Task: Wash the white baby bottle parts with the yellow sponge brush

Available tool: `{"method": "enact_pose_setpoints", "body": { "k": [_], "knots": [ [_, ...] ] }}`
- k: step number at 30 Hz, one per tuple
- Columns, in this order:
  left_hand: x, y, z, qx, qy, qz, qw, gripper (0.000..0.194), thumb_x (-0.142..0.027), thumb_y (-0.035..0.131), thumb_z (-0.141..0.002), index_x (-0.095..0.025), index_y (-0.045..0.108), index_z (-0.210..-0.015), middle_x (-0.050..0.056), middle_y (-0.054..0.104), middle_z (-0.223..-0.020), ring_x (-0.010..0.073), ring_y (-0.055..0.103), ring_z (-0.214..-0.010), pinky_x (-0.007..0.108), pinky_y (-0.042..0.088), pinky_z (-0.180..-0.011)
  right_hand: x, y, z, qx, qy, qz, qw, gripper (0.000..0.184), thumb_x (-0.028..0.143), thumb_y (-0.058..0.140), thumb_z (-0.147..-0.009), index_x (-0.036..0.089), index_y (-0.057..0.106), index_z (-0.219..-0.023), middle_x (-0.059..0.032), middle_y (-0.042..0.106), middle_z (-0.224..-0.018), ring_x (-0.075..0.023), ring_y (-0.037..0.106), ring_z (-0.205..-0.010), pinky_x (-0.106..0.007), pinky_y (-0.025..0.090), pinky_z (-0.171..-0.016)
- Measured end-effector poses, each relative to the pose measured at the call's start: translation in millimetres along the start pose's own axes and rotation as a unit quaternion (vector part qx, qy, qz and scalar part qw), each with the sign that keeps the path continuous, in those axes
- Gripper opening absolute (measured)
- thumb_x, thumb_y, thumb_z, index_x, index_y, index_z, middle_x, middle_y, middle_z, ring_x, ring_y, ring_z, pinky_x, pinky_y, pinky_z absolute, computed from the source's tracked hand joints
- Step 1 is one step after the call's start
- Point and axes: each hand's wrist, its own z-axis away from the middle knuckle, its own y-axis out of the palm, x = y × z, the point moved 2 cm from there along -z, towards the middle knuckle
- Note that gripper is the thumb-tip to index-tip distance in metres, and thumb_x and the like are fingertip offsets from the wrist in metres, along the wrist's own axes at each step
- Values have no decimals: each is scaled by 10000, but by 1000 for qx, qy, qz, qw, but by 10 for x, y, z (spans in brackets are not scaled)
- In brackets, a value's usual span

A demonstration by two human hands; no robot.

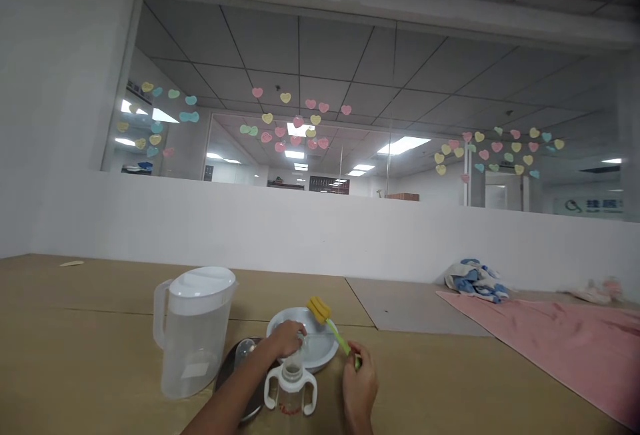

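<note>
A sponge brush [340,339] is held in the right hand [361,382], its green handle gripped near the lower end and its yellow head [319,310] tilted up and to the left, over the far rim of a white basin [325,356]. The left hand [287,339] is held over the left part of the basin with its fingers bent; whether anything is gripped in it cannot be told. A clear baby bottle [290,398] with two white side handles is stood upright on the bench [100,368], just in front of the basin and between the forearms, its mouth left uncovered; red marking can be seen low on its side.

A dark metal tray [259,395] is partly hidden by the left forearm, and a clear dome-shaped piece [244,351] is seen on it. To the left of the tray, a translucent pitcher [195,338] is placed upright, topped by a white lid [203,282].

On the right, a pink cloth [565,342] is spread, and a blue-and-white cloth [477,280] is left crumpled near the wall [300,235]. Heart-shaped stickers [299,122] are scattered across the window [350,55] above.
</note>
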Motion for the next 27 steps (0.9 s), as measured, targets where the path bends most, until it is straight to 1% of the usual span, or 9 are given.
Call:
{"method": "enact_pose_setpoints", "body": {
  "k": [4,8,11,13,15,17,19,22,27],
  "knots": [
    [-8,26,-36,8,6,-5,1000,216,-83,515,-596,-197,684,-668,30,693,-752,247,639,-842,347,479,-802,35,1,19,-3,-6,-3,1000,269,299,400,-728,175,633,-781,-82,684,-786,-209,620,-688,-269,444,-599],
    [4,-85,-17,-20,14,11,1000,186,-121,523,-630,-179,682,-708,49,693,-771,240,641,-823,339,478,-800,54,7,25,-1,14,-9,1000,284,322,405,-722,169,633,-793,-95,685,-811,-220,623,-714,-283,450,-633],
    [21,-225,114,-64,18,31,997,210,-169,483,-706,-172,662,-816,60,688,-887,205,630,-870,311,466,-835,70,9,22,4,41,-20,999,283,326,418,-698,166,632,-790,-99,685,-811,-229,625,-728,-293,454,-643],
    [55,-300,271,-102,13,61,993,216,-209,445,-759,-166,630,-861,61,680,-919,172,637,-839,278,481,-809,91,12,26,10,50,-40,998,289,336,435,-694,159,633,-807,-101,686,-813,-227,627,-723,-292,462,-644],
    [130,-338,461,-174,-6,137,975,201,-276,455,-782,-161,599,-862,66,677,-886,177,642,-820,282,498,-771,113,21,40,16,46,-67,997,305,353,450,-705,151,636,-838,-104,688,-835,-221,631,-729,-287,475,-651],
    [228,-318,639,-235,-21,174,956,266,-356,460,-801,-159,568,-945,73,668,-909,184,638,-836,301,502,-784,128,42,64,33,28,-88,995,316,370,466,-716,149,650,-848,-104,692,-856,-221,637,-753,-286,488,-677],
    [323,-261,765,-266,-22,194,944,339,-403,445,-818,-162,540,-1038,75,659,-943,187,631,-866,309,506,-797,138,72,89,67,-9,-99,993,304,375,482,-725,158,671,-824,-98,696,-863,-224,643,-788,-290,496,-720],
    [401,-202,852,-286,-27,190,939,397,-408,417,-839,-175,502,-1150,82,637,-1025,191,619,-906,324,508,-814,160,97,120,113,-81,-101,985,285,353,478,-752,168,691,-798,-91,694,-843,-214,645,-801,-287,504,-744],
    [303,-260,903,-301,7,142,943,334,-363,369,-878,-210,555,-1110,68,597,-1116,199,555,-1054,363,457,-917,227,63,140,168,-174,-84,967,290,337,456,-817,172,683,-892,-88,659,-836,-190,630,-806,-268,508,-732]
  ]
}}
